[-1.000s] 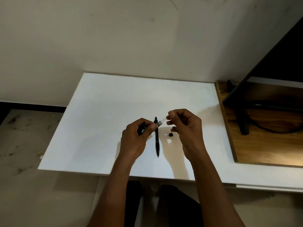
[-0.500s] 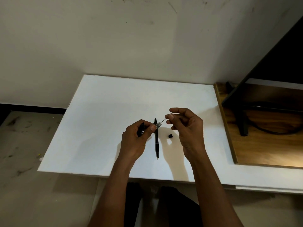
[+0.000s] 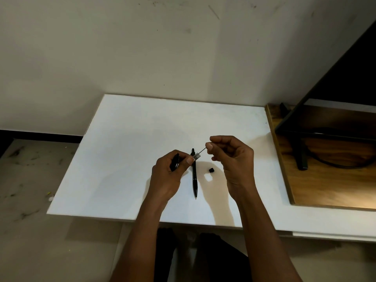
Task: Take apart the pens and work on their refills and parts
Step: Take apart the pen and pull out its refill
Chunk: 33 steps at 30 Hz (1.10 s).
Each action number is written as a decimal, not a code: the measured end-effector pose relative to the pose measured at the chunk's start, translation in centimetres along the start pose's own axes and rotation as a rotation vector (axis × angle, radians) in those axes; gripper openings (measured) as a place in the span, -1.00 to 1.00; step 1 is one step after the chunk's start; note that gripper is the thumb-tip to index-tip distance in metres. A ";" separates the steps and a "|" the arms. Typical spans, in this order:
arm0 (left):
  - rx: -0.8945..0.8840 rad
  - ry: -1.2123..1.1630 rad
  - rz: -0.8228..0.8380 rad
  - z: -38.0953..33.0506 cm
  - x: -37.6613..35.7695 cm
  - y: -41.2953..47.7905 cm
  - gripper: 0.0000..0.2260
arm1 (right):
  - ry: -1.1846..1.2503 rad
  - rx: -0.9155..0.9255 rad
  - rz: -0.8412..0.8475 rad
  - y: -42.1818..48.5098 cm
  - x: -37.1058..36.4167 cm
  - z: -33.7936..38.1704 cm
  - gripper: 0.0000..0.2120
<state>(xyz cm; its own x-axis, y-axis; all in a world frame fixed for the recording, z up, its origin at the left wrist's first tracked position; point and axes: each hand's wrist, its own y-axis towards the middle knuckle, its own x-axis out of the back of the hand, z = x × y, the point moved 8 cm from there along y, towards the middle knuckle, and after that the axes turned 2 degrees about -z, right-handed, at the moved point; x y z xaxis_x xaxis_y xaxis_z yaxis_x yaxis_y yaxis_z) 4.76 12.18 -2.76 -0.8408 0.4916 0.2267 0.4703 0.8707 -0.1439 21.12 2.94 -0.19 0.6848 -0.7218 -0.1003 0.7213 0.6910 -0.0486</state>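
**Thin rod stretched between your two hands, above the spare pen**

Your left hand (image 3: 167, 176) has its fingers curled round a black pen barrel (image 3: 175, 162), parked in the palm, it seems, so thumb and forefinger stay free to pinch the small clear sleeve (image 3: 197, 156). Your right hand (image 3: 232, 159) pinches the far-right end of the thin rod (image 3: 202, 152) that runs into that sleeve, with its other fingers loosely curled. Both hands hover over the white table (image 3: 122, 139), well placed for a straight pull along the rod's length. I cannot tell whether the rod is a refill or a spring wire. The second pen (image 3: 194, 176) lies whole on the table between your hands, tip toward you, and a small black piece (image 3: 211, 170) sits just right of it, apart from it and within reach.
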 end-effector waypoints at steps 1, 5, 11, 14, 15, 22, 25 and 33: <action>0.006 -0.009 0.004 0.0 0.0 0.0 -0.91 | -0.003 -0.007 0.001 0.0 0.0 -0.1 -0.85; 0.018 -0.018 0.017 0.1 -0.1 0.0 -0.90 | -0.019 -0.008 0.003 0.0 0.0 0.0 -0.87; 0.032 -0.039 0.024 0.3 -0.2 0.0 -0.90 | -0.020 -0.003 -0.003 0.0 -0.1 0.0 -0.89; 0.034 -0.046 0.028 0.4 -0.3 0.0 -0.89 | -0.018 0.024 -0.022 0.0 0.0 0.2 -0.87; 0.035 -0.047 0.028 0.4 -0.3 0.1 -0.89 | -0.013 0.034 -0.033 0.0 0.1 0.3 -0.87; -0.009 -0.028 0.017 0.3 -0.2 0.1 -0.91 | 0.112 0.061 -0.218 0.1 2.3 0.5 -0.85; -0.043 0.004 -0.013 -0.1 -0.2 0.1 -0.92 | 0.350 -0.057 -0.293 0.2 3.3 -0.6 -0.82; -0.055 0.085 -0.060 -0.7 -0.8 0.0 -0.90 | 0.237 -0.351 -0.108 -0.1 2.0 -3.2 -0.81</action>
<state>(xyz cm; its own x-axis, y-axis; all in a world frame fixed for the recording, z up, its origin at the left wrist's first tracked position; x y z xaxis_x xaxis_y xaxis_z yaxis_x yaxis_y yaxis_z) 5.60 11.79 -2.26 -0.8434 0.4359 0.3143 0.4356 0.8970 -0.0750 22.10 1.51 -3.58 0.5354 -0.7898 -0.2992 0.6801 0.6133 -0.4017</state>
